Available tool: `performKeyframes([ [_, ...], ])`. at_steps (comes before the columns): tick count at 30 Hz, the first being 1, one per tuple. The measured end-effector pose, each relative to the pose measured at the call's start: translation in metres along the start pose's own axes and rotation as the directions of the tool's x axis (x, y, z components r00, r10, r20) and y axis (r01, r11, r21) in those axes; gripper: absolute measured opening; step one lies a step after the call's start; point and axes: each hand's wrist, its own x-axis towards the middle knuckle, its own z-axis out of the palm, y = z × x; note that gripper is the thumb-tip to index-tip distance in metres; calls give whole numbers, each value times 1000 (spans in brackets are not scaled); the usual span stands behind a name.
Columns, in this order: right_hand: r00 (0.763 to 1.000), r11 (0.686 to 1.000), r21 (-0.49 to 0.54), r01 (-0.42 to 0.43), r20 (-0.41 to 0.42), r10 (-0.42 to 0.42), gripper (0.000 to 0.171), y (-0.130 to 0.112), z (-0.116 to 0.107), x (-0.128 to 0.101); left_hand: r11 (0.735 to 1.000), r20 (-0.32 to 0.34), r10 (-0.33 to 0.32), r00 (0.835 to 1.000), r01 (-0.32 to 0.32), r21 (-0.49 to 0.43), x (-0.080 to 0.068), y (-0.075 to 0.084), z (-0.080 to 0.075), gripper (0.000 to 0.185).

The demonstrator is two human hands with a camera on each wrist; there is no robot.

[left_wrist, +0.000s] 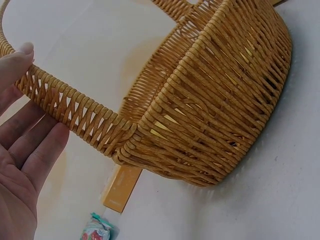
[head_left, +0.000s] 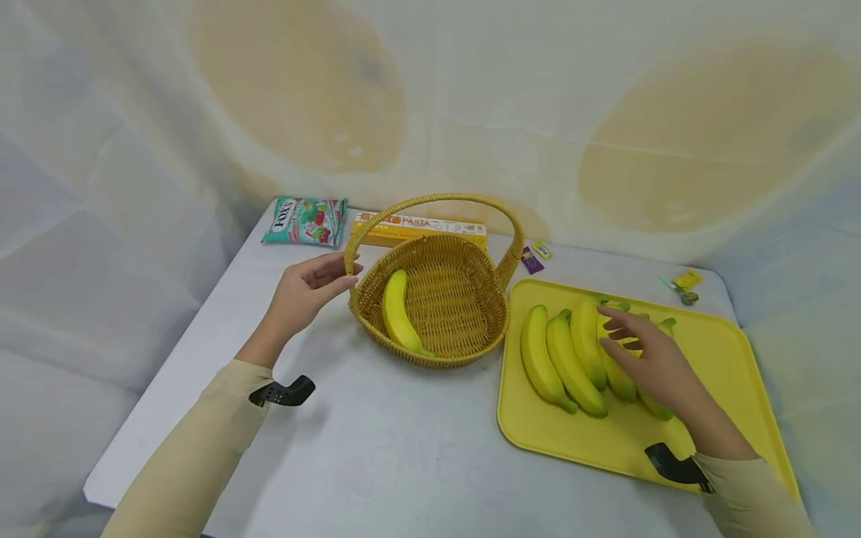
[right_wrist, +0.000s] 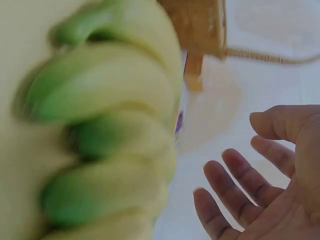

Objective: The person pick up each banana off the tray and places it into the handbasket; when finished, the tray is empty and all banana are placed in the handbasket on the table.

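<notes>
A wicker basket [head_left: 457, 299] with a tall arched handle stands mid-table in the head view, one banana [head_left: 399, 314] lying along its left inside. My left hand [head_left: 306, 290] pinches the left side of that handle; in the left wrist view the thumb crosses the woven handle [left_wrist: 75, 107] while the fingertips [left_wrist: 59, 132] lie behind it. On a yellow tray [head_left: 720, 359] to the right lie several bananas [head_left: 538, 351] side by side. Over the bananas at the right of the row is my right hand [head_left: 649, 359], holding nothing, its fingers spread and loosely bent in the right wrist view.
Behind the basket lies a pasta box [head_left: 420, 230], with a teal candy bag [head_left: 308, 221] left of it. Small purple and yellow packets [head_left: 531, 260] sit behind the tray. More small wrapped pieces [head_left: 687, 281] lie by its far right edge. Fabric walls border the white table.
</notes>
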Motion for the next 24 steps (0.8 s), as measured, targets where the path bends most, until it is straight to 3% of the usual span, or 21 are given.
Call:
performKeyframes([
  [11,987,986,-64,-153,-54,149,54,68,-19,-27,1000,-1,-6,1000,6,17,0,2,0,47],
  [16,964,965,-55,-257,57,260,63,91,-29,-32,1000,-3,-6,1000,6,18,0,0,0,48],
  [20,924,941,-57,-332,180,337,73,101,-34,-34,1000,-3,-10,1000,10,6,0,0,0,47],
  [24,899,926,-76,-371,219,378,80,106,-34,-35,1000,-5,-10,1000,10,4,0,0,0,46],
])
